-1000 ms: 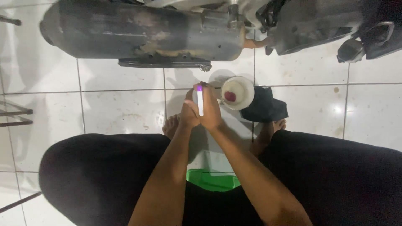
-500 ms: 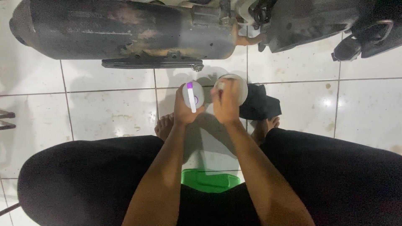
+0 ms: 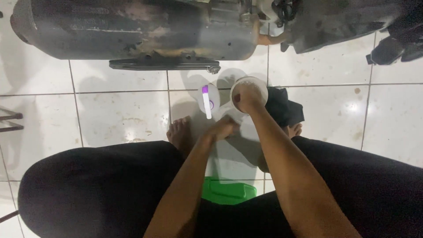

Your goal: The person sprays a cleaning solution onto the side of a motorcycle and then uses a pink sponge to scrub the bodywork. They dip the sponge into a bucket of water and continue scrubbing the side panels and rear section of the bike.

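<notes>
Seen from above, a person crouches barefoot on a white tiled floor, both forearms reaching forward toward the centre of the frame. The right hand is sunk into the mouth of a small white round tub, just above centre; its fingers are curled inside, so how tightly they close cannot be told from this view. Something reddish shows at the tub's inner edge beside the hand.

The left hand, slightly lower and to the left, is closed in a loose fist around a piece of white cloth or plastic; what exactly it grips is too blurred to tell. Just above it lies the tub's white round lid, flat on the tile, with a white stick tipped in purple resting across it.

A crumpled black cloth sits touching the right side of the tub. The toes of one foot show left of the left hand, and those of the other foot peek out at right, below the cloth. A green plastic object lies between the knees, at lower centre, partly covered by the arms.

Across the top of the frame runs a large, rusted, dark metal exhaust cylinder of a motorcycle, with more dark machine parts in the upper right corner.
</notes>
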